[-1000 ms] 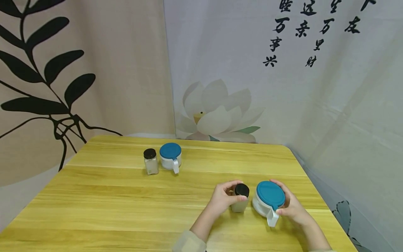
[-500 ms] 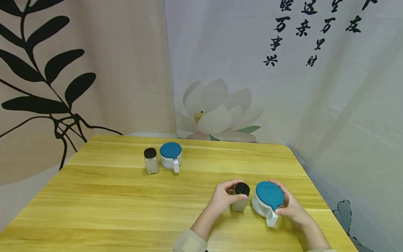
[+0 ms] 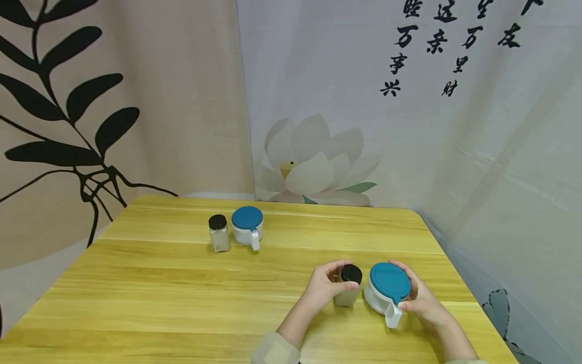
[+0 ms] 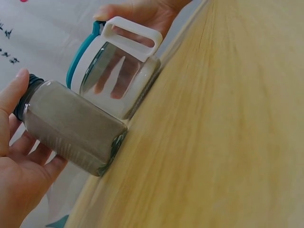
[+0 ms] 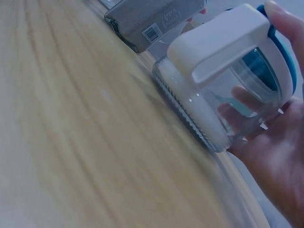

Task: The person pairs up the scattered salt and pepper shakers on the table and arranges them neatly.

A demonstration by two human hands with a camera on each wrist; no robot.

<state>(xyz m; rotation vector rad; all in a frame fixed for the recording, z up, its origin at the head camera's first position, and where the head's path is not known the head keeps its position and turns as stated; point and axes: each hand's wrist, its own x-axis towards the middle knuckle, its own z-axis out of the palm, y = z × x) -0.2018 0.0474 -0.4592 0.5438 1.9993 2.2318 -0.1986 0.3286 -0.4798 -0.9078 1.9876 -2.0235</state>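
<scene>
In the head view my left hand [image 3: 324, 284] grips a small glass spice jar [image 3: 346, 297] with a black lid by its upper part. The left wrist view shows grey-brown contents in that jar [image 4: 71, 126], its base on the tabletop. Just right of it stands a clear seasoning pot [image 3: 381, 299] with a blue lid and white handle, a pale layer at its bottom. My right hand [image 3: 420, 298] holds this pot from the right, thumb near the lid by the handle. Fingers show through its clear wall [image 5: 213, 107] in the right wrist view.
Farther back on the wooden table [image 3: 150, 293] stand a second black-lidded jar [image 3: 220, 238] and another blue-lidded pot [image 3: 245, 235], side by side. Behind the table hangs a printed cloth [image 3: 318, 76] with a lotus and black characters.
Both hands keep their holds on the jar and the pot, with barely any movement. The head view shifts very slightly.
</scene>
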